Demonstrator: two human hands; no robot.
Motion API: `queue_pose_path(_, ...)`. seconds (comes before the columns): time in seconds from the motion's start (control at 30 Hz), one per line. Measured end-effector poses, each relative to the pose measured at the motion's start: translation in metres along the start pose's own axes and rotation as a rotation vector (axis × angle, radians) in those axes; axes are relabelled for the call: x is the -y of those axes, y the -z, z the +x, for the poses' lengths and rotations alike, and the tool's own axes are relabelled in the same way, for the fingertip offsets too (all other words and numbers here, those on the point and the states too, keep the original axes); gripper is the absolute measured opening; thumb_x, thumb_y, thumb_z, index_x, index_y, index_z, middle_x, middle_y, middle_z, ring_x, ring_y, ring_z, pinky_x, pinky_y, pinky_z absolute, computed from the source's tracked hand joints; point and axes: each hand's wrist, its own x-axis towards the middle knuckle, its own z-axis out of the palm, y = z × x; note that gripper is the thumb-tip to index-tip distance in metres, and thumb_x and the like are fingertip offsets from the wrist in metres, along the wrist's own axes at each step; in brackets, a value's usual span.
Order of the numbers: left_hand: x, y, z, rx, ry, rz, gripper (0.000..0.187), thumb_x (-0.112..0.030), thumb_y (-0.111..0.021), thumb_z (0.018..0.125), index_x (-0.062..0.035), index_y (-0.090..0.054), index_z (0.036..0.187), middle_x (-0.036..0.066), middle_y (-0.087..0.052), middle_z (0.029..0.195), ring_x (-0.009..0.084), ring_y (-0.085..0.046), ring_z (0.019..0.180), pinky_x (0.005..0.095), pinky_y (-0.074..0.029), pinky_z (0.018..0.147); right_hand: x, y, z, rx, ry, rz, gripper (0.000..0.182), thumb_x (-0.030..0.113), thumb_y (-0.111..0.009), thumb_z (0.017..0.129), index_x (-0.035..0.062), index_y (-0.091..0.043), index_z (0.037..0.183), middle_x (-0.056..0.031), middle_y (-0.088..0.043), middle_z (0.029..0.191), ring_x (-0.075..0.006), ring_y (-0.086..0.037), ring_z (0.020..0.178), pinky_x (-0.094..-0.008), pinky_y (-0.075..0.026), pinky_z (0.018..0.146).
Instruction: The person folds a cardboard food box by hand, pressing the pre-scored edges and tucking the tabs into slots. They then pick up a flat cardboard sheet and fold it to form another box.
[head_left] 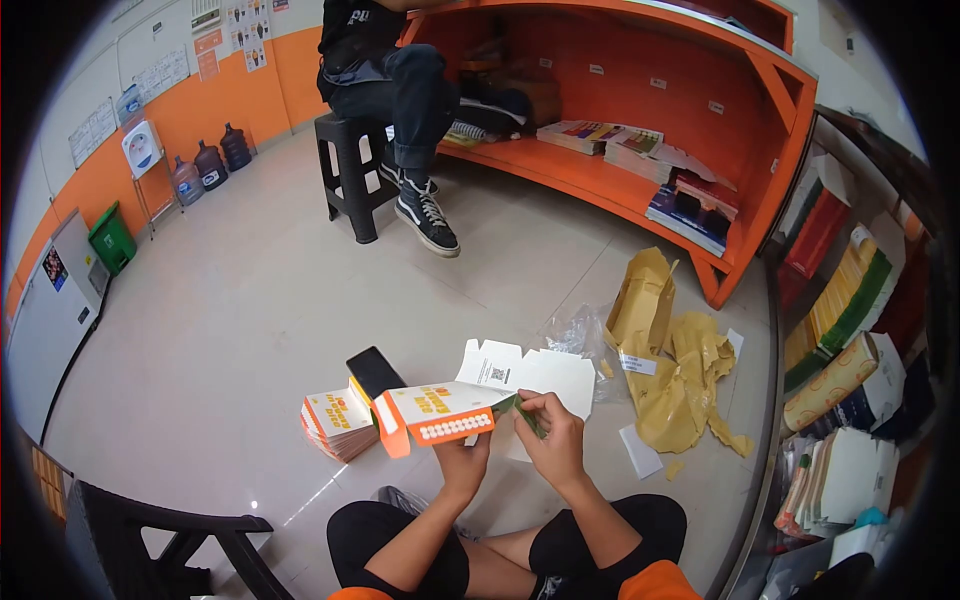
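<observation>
My left hand (464,466) supports a partly folded cardboard box (432,402) from beneath, its fingers mostly hidden under the panel. The box is white and orange with yellow lettering and a row of white ovals along one side. At its right end, my right hand (552,438) pinches a green flap between thumb and fingers. Behind the hands lies a white carton sheet (548,374) with a printed code, partly overlapped by the box. Just left of the box is a stack of flat printed cartons (338,420), with a black phone (375,371) beside its top.
Torn brown wrapping paper (680,390) and clear plastic (580,335) lie to the right. A person (385,95) sits on a black stool (350,175) ahead, by an orange shelf (590,175). Packed shelves (840,330) line the right; another black stool (165,515) stands near left.
</observation>
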Motion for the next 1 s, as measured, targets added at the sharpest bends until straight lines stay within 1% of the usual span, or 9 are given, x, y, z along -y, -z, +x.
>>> queue_pose_path(0.1, -0.019, -0.008, -0.008, 0.077, 0.417, -0.371, 0.029, -0.008, -0.070, 0.084, 0.0039, -0.060, 0.108, 0.011, -0.065, 0.102, 0.0174, -0.066, 0.088, 0.0289, -0.052, 0.076, -0.005, 0.001, 0.001, 0.007, -0.054, 0.065, 0.012, -0.001, -0.064, 0.083, -0.0066, -0.056, 0.090, -0.0233, -0.063, 0.114, -0.0214, -0.065, 0.098, -0.0308, -0.054, 0.084)
queue_pose_path(0.2, -0.023, -0.012, -0.005, 0.073, 0.517, -0.571, 0.031, -0.006, -0.067, 0.086, 0.0067, -0.055, 0.111, 0.011, -0.063, 0.104, 0.0183, -0.065, 0.092, 0.0274, -0.053, 0.080, -0.009, 0.003, 0.001, 0.054, -0.040, 0.014, 0.011, 0.000, -0.064, 0.084, -0.0079, -0.057, 0.089, -0.0248, -0.061, 0.117, -0.0198, -0.064, 0.098, -0.0300, -0.053, 0.084)
queue_pose_path(0.3, -0.022, -0.006, 0.000, 0.147, 0.763, -0.759, 0.037, -0.003, -0.065, 0.087, 0.0047, -0.049, 0.120, 0.013, -0.058, 0.115, 0.0185, -0.062, 0.098, 0.0377, -0.055, 0.091, -0.012, 0.004, 0.003, 0.080, -0.021, -0.006, 0.012, 0.002, -0.064, 0.084, -0.0070, -0.059, 0.088, -0.0247, -0.061, 0.116, -0.0225, -0.065, 0.097, -0.0318, -0.052, 0.084)
queue_pose_path(0.37, -0.011, -0.007, -0.004, 0.206, 0.748, -0.866, 0.041, -0.005, -0.064, 0.088, 0.0032, -0.047, 0.123, 0.013, -0.055, 0.120, 0.0191, -0.059, 0.104, 0.0363, -0.053, 0.093, -0.015, 0.006, 0.004, 0.054, -0.033, 0.025, 0.014, 0.006, -0.066, 0.081, -0.0040, -0.061, 0.089, -0.0228, -0.065, 0.110, -0.0305, -0.067, 0.097, -0.0360, -0.052, 0.083)
queue_pose_path(0.4, 0.000, -0.008, -0.008, 0.235, 0.739, -0.919, 0.042, -0.006, -0.064, 0.088, 0.0025, -0.046, 0.125, 0.013, -0.053, 0.122, 0.0193, -0.057, 0.107, 0.0356, -0.052, 0.094, -0.015, 0.007, 0.005, 0.065, -0.043, 0.038, 0.012, 0.004, -0.064, 0.083, -0.0055, -0.060, 0.089, -0.0237, -0.063, 0.113, -0.0265, -0.066, 0.097, -0.0339, -0.052, 0.083)
queue_pose_path(0.5, 0.039, 0.003, -0.019, 0.441, -0.212, 0.382, 0.051, -0.014, -0.064, 0.089, -0.0012, -0.039, 0.132, 0.013, -0.049, 0.126, 0.0200, -0.049, 0.117, 0.0298, -0.047, 0.095, -0.014, 0.009, 0.005, 0.094, -0.069, 0.067, 0.009, 0.000, -0.062, 0.086, -0.0085, -0.058, 0.088, -0.0256, -0.060, 0.118, -0.0187, -0.063, 0.098, -0.0299, -0.052, 0.085)
queue_pose_path(0.67, 0.054, -0.001, -0.025, 0.400, 0.064, -0.036, 0.052, -0.014, -0.063, 0.090, -0.0013, -0.037, 0.134, 0.013, -0.049, 0.127, 0.0208, -0.050, 0.116, 0.0318, -0.045, 0.097, -0.004, 0.007, 0.004, 0.060, -0.068, 0.090, 0.009, -0.001, -0.061, 0.086, -0.0086, -0.057, 0.088, -0.0256, -0.059, 0.119, -0.0204, -0.064, 0.099, -0.0311, -0.053, 0.085)
queue_pose_path(0.8, 0.057, -0.006, -0.025, 0.362, 0.253, -0.283, 0.052, -0.013, -0.061, 0.091, -0.0012, -0.036, 0.135, 0.013, -0.047, 0.129, 0.0198, -0.050, 0.115, 0.0320, -0.045, 0.097, -0.007, 0.007, 0.005, 0.088, 0.001, 0.041, 0.011, 0.003, -0.063, 0.082, -0.0041, -0.058, 0.088, -0.0235, -0.064, 0.112, -0.0326, -0.067, 0.095, -0.0353, -0.053, 0.079)
queue_pose_path(1.0, 0.064, -0.006, -0.029, 0.312, 0.201, -0.117, 0.049, -0.011, -0.062, 0.090, -0.0003, -0.040, 0.132, 0.012, -0.050, 0.125, 0.0181, -0.053, 0.112, 0.0309, -0.049, 0.093, 0.006, 0.012, 0.005, 0.126, 0.033, -0.096, 0.009, 0.003, -0.065, 0.080, -0.0037, -0.060, 0.084, -0.0225, -0.062, 0.115, -0.0315, -0.066, 0.095, -0.0344, -0.053, 0.078)
